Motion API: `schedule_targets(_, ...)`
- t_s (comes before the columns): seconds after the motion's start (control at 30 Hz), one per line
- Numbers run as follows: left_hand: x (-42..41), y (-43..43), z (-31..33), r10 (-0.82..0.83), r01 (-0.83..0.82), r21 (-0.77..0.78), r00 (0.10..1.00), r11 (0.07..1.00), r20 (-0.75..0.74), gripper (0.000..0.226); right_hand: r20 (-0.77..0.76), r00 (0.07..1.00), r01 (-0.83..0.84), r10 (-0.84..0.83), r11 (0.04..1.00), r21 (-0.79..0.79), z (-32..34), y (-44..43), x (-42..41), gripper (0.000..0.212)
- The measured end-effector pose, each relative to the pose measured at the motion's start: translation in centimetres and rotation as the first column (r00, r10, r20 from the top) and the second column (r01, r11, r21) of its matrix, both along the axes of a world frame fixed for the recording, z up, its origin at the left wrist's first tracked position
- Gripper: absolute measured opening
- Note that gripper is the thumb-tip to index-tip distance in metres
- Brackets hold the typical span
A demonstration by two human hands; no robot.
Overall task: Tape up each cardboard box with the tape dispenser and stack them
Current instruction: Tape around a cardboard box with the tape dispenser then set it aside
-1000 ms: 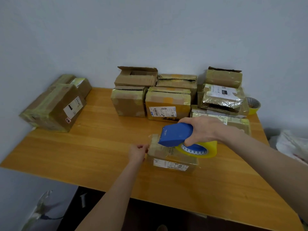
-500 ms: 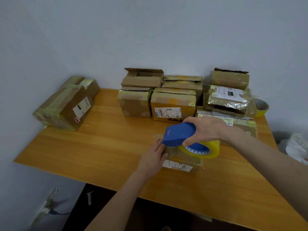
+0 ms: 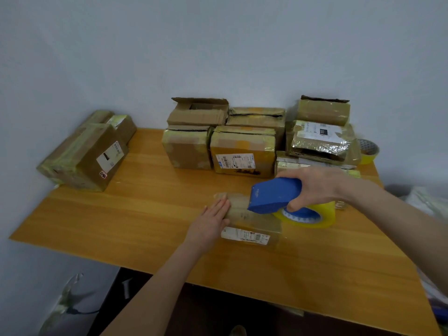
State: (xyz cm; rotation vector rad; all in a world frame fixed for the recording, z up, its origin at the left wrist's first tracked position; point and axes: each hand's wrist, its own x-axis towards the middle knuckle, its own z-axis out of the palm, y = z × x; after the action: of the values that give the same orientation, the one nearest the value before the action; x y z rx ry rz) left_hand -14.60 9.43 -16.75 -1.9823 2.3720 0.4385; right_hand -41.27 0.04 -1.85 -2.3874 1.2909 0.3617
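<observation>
A small flat cardboard box (image 3: 252, 224) with a white label on its front lies near the middle of the wooden table (image 3: 126, 214). My left hand (image 3: 212, 220) lies flat on the box's left end, fingers straight. My right hand (image 3: 312, 187) grips the blue tape dispenser (image 3: 274, 195), which carries a yellow tape roll (image 3: 312, 215) and hovers over the box's right part. Where the dispenser's front edge meets the box is hidden.
Several cardboard boxes stand stacked along the wall: an open one (image 3: 197, 112) at the top, a labelled one (image 3: 242, 151) in front, more at the right (image 3: 320, 139). Two taped boxes (image 3: 84, 154) lie at the left. A spare tape roll (image 3: 368, 151) sits at the far right.
My left hand went from pinching the box's left edge to lying flat on its top. The dispenser stayed over the box, and my head has shifted a little.
</observation>
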Motion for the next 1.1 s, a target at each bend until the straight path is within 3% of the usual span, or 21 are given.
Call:
schedule_targets(0.13, -0.7, 0.2, 0.2, 0.008, -0.002, -0.063, 0.995, 0.998, 0.1, 0.075, -0.06, 0.998, 0.033, -0.033, 0.999, 0.0, -1.5, 0.5, -1.5, 0.072)
schedule_targets(0.33, -3.3, 0.2, 0.1, -0.073, 0.102, -0.13, 0.975, 0.986, 0.211, 0.08, -0.044, 0.997, 0.065, -0.063, 0.998, 0.024, -2.5, 0.2, -1.6, 0.074)
schedule_targets(0.53, -3.4, -0.6, 0.0, -0.132, 0.141, -0.051, 0.979, 0.989, 0.158, 0.077, -0.045, 0.997, 0.063, -0.064, 0.998, -0.019, -3.0, 0.3, -1.6, 0.084)
schedule_targets(0.83, -1.6, -1.8, 0.3, -0.18, 0.186, -0.049, 0.977, 0.981, 0.116, 0.075, 0.173, 0.974, 0.129, -0.147, 0.985, 0.111, -4.3, 1.4, -4.6, 0.066)
schedule_targets(0.97, -1.4, -1.9, 0.4, -0.175, 0.181, -0.059, 0.979, 0.982, 0.101, 0.072, 0.131, 0.979, 0.144, -0.158, 0.984, 0.106, -5.2, 1.6, -7.6, 0.06)
schedule_targets(1.1, -1.9, -1.4, 0.3, -0.17, 0.18, -0.066, 0.977, 0.982, 0.13, 0.074, 0.056, 0.986, 0.146, -0.155, 0.979, 0.142, -6.4, 2.1, -7.7, 0.074)
